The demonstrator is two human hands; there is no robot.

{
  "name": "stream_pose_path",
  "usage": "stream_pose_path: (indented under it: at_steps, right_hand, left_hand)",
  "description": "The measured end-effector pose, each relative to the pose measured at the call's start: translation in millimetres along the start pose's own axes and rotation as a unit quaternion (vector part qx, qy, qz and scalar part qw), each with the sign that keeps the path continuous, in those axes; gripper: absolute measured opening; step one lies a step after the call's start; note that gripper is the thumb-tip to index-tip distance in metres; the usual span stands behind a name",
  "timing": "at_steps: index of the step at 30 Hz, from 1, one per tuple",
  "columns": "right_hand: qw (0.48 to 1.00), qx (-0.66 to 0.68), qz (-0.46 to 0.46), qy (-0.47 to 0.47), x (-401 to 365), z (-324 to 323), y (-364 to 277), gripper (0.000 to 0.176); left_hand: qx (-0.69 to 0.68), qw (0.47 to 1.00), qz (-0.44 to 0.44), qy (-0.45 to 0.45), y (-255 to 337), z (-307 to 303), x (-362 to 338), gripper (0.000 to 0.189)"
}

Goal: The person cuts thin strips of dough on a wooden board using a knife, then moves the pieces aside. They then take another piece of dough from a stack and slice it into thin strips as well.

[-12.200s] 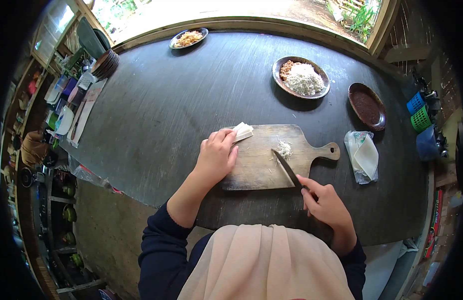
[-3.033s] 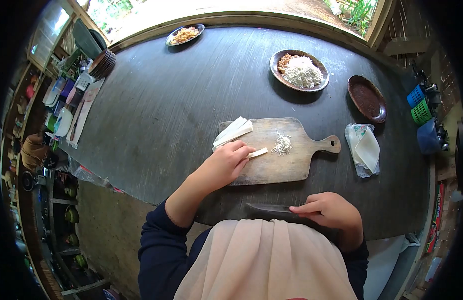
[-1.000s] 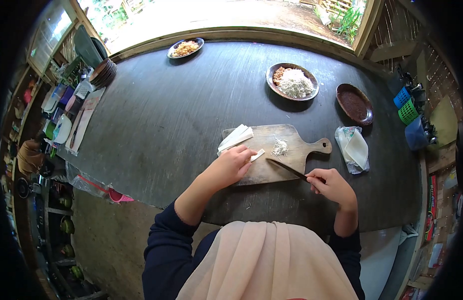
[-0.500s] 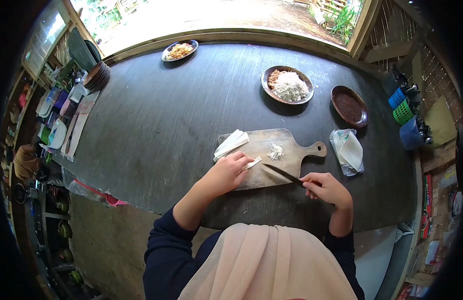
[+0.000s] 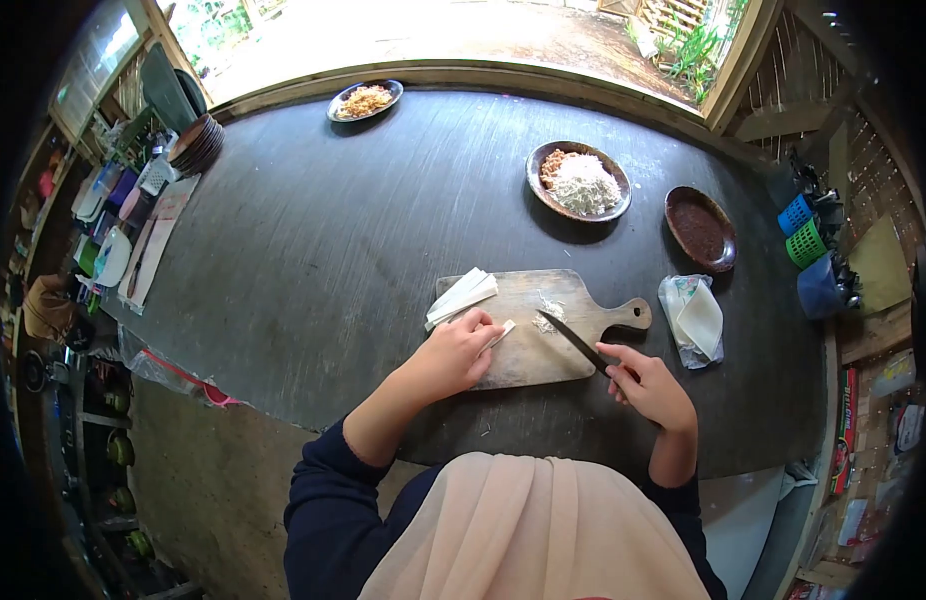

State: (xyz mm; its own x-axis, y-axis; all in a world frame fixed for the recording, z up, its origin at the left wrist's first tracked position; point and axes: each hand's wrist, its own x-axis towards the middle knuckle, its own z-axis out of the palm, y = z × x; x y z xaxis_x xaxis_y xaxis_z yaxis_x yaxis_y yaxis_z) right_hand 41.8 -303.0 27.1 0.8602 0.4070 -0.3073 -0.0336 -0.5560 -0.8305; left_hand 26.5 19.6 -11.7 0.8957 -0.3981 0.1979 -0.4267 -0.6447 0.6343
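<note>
A wooden cutting board (image 5: 528,370) lies on the dark table, its handle pointing right. My left hand (image 5: 461,350) rests on the board's left part, its fingers closed on a short white strip (image 5: 504,332). Behind it lie several longer white strips (image 5: 465,294). My right hand (image 5: 643,380) grips a dark knife (image 5: 575,342) by its handle, the blade slanting up-left over the board. At the blade's tip is a small heap of thin white shreds (image 5: 549,310).
Farther back stand a plate heaped with white shreds and brown bits (image 5: 583,188), a brown oval dish (image 5: 699,230) and a plate of orange food (image 5: 365,101). A plastic packet (image 5: 695,322) lies right of the board. Utensil baskets (image 5: 807,243) stand far right.
The knife tip has moved away from the strip in my left hand to the shred heap, which looks more spread out. The view has shifted slightly.
</note>
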Motion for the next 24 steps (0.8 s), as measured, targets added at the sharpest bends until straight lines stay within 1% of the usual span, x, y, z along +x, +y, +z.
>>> stream_pose_path:
  at_steps: [1,3,5,7,9,11,13,15,16,18,19,21,22,24]
  right_hand:
    - [1.0,-0.001,-0.001,-0.001,0.5,0.4,-0.6,0.038]
    - [0.993,-0.044,-0.04,-0.098,0.5,1.4,-1.1,0.039]
    - [0.995,-0.057,-0.037,-0.077,3.8,1.1,-1.1,0.04]
    - [0.995,-0.074,-0.034,-0.058,6.5,0.0,3.3,0.041]
    - [0.995,-0.077,-0.055,0.012,7.7,-0.2,6.9,0.042]
    - [0.997,-0.057,-0.047,0.002,3.7,-1.2,-0.8,0.044]
    - [0.999,-0.035,-0.04,-0.008,5.6,3.1,-9.5,0.045]
    - [0.978,-0.088,-0.19,0.005,9.4,11.7,-15.5,0.053]
    - [0.978,-0.088,-0.189,0.005,11.5,16.3,-18.4,0.053]
    - [0.992,-0.065,-0.102,-0.025,16.7,26.3,-23.8,0.061]
    - [0.993,-0.063,-0.101,-0.024,19.3,33.6,-24.7,0.061]
    - [0.995,-0.057,-0.076,-0.032,20.7,44.9,-24.8,0.065]
    - [0.995,-0.058,-0.076,-0.032,21.6,47.6,-22.9,0.065]
    - [0.985,-0.094,-0.144,0.022,22.3,52.5,-17.8,0.065]
  left_hand:
    - [0.011,1.0,0.006,0.002,-1.4,1.1,0.0,0.034]
    - [0.023,1.0,0.015,0.002,-3.6,2.4,0.7,0.035]
    - [0.039,0.998,0.043,-0.003,-4.9,3.3,1.4,0.037]
    - [0.036,0.999,0.035,-0.014,-3.2,1.8,2.6,0.037]
    - [0.035,0.999,0.026,-0.023,-1.6,2.3,4.0,0.037]
    - [0.082,0.996,0.031,-0.016,0.5,4.9,4.1,0.033]
    - [0.072,0.997,0.036,-0.022,-0.9,10.5,7.5,0.031]
    - [0.059,0.996,0.048,-0.049,-1.2,11.5,10.5,0.027]
    - [0.058,0.996,0.048,-0.05,-1.4,12.6,11.8,0.027]
    - [0.053,0.994,0.077,-0.059,-2.1,15.8,14.2,0.03]
    - [0.054,0.994,0.077,-0.061,-4.7,17.1,14.2,0.03]
    - [0.049,0.991,0.108,-0.064,-6.7,18.6,14.5,0.035]
    - [0.048,0.991,0.108,-0.063,-7.9,18.2,15.2,0.035]
    - [0.042,0.987,0.136,-0.075,-9.3,17.0,15.2,0.04]
